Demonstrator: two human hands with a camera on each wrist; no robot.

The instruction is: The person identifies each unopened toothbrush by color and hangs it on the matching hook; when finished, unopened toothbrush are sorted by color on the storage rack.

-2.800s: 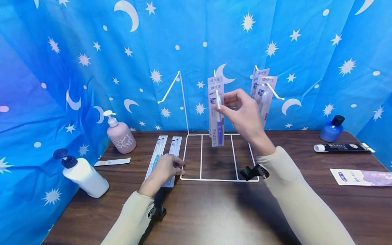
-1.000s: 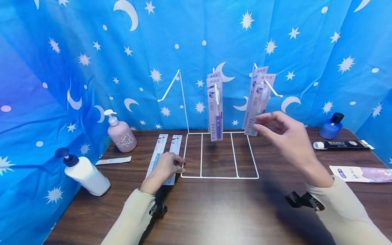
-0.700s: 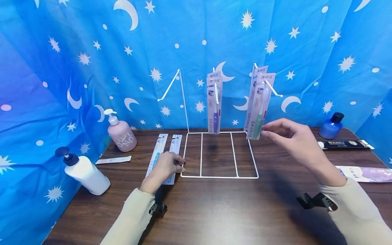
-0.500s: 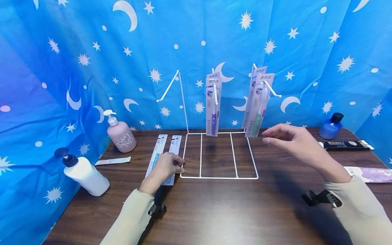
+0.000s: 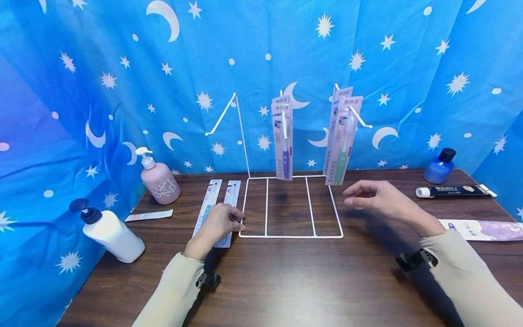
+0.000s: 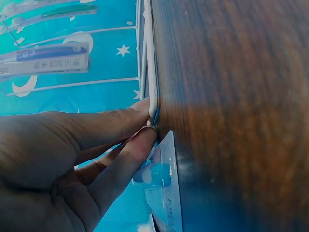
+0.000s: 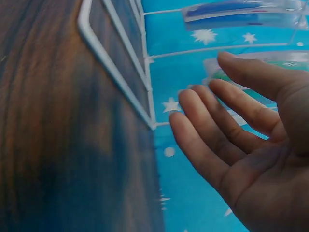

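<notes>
A white wire rack [image 5: 290, 236] stands on the table with three hooks. Finger and thumb of my left hand [image 5: 218, 223] pinch its front left corner, as the left wrist view shows up close. Packaged toothbrushes hang from two hooks: a purple toothbrush [image 5: 285, 159] in front on the middle one, a green toothbrush [image 5: 342, 159] in front on the right one. The left hook [image 5: 222, 116] holds nothing. Two blue packaged toothbrushes [image 5: 232, 195] lie beside and partly under my left hand. My right hand [image 5: 377, 197], fingers loosely bent and holding nothing, hovers right of the rack.
On the left stand a white pump bottle [image 5: 112, 236] and a pink pump bottle [image 5: 160, 181], with a slim sachet [image 5: 149, 215] between. At right are a blue bottle [image 5: 439, 168], a black tube [image 5: 455, 191] and a pink-and-white packet [image 5: 490, 230]. A blue curtain [image 5: 163, 81] hangs behind.
My right hand has left the middle hook's purple toothbrush, gone to the green toothbrush's lower end, then drawn off downward and right. My left hand has kept its place on the rack.
</notes>
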